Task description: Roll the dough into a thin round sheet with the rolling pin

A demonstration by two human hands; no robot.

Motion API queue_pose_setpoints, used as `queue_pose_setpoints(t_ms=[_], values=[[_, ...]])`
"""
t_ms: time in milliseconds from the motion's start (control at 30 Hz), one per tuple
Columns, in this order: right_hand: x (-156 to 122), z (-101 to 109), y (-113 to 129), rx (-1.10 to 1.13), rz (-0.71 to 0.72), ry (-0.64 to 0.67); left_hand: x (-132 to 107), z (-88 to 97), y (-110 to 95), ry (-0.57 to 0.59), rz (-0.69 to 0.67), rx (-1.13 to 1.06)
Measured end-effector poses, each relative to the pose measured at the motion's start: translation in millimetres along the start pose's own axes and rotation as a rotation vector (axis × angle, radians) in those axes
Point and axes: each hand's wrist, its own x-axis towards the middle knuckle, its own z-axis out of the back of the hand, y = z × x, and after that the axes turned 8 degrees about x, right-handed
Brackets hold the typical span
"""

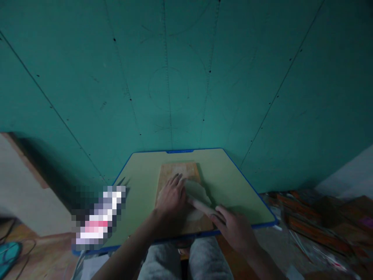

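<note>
One end of a rolling pin [201, 206] sits in the closed grip of the person's right hand [234, 226]. The pin slants across a pale sheet of dough [197, 189] on a wooden board [179, 167]. The left hand [172, 195] lies near the pin's other end, fingers extended; whether it grips anything cannot be told. Beneath is a blue-edged table [233, 182].

Whitish sheet [197, 189], blue-edged pale-green table [233, 182]
</note>
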Motion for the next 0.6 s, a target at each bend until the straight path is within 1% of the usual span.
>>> queue_pose_setpoints(t_ms=[67,133,233,367,467,600], values=[[1.8,-1.5,1.5,-0.048,0.035,0.015,11.3,-3.1,-3.0,0.037,-0.001,0.011],[3.0,-3.4,2.8,-0.076,0.045,0.028,19.7,-4.5,-6.3,0.044,0.019,0.023],[4.6,-3.7,5.9,-0.112,0.016,0.078,28.9,-7.3,-9.5,0.055,0.048,0.041],[9.7,2.1,8.2,-0.141,-0.031,0.159,43.1,-14.4,-10.6,0.072,0.030,0.065],[15.1,7.1,5.6,-0.078,-0.083,0.225,59.1,-17.8,-13.4,0.113,0.039,0.074],[21.9,10.2,-7.1,0.099,-0.144,0.286,84.5,-19.2,-21.4,0.170,0.071,0.034]])
